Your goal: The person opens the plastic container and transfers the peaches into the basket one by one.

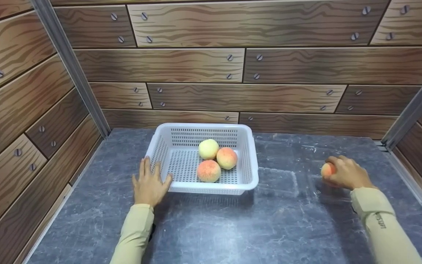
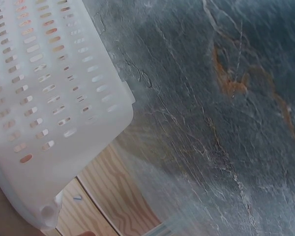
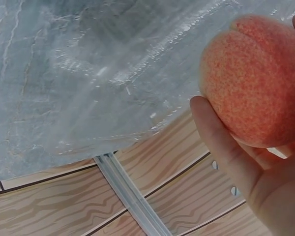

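Observation:
A white perforated plastic basket [image 1: 211, 187] stands on the dark grey tabletop, with three peaches in it: a pale yellow peach [image 1: 208, 149], a red-yellow peach [image 1: 227, 158] and a redder peach [image 1: 208, 171] at the front. At the basket's left front corner rests my left hand [image 1: 150, 187], fingers spread along the rim. Out to the right, my right hand [image 1: 349, 173] grips another peach [image 3: 258, 81] between thumb and fingers. In the left wrist view the basket's slotted wall [image 2: 49, 83] fills the left side, and only a bit of a fingertip shows at the bottom edge.
Wood-patterned panels [image 1: 196, 66] wall the table at the back and both sides. Metal corner posts [image 1: 75, 73] stand at the back left and back right. The grey marbled tabletop [image 1: 211, 227] reaches toward me, with clear film-like patches right of the basket.

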### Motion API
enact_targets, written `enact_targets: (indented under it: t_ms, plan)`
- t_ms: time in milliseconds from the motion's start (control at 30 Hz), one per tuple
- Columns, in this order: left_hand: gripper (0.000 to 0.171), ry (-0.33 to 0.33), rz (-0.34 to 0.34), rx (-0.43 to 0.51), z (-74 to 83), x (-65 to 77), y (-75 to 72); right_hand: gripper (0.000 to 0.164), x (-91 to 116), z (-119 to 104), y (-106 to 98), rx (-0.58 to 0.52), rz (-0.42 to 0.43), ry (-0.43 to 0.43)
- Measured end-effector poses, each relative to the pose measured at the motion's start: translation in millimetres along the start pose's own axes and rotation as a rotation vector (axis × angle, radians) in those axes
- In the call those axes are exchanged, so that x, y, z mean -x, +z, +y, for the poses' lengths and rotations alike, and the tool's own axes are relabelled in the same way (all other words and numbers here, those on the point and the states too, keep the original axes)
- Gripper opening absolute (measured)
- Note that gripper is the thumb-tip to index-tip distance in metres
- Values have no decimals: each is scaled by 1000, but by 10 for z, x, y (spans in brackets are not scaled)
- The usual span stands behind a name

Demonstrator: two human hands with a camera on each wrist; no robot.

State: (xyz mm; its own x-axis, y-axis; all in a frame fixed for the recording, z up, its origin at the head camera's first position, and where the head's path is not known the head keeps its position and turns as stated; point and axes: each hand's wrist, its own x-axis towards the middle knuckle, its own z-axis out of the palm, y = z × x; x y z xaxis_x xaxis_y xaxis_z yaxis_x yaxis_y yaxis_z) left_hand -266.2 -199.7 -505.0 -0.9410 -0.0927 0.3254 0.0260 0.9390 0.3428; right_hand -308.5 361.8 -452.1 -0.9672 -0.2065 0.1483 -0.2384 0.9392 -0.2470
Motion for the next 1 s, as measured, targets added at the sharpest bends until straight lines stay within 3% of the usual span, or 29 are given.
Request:
enact_targets:
  t_ms: [600, 1000]
  plan:
    - [67, 1, -10, -4, 2, 4, -10, 57, -113, -175, -77, 7, -4, -37]
    - [65, 21, 33, -9, -3, 8, 1, 55, -165, -307, -56, -8, 13, -57]
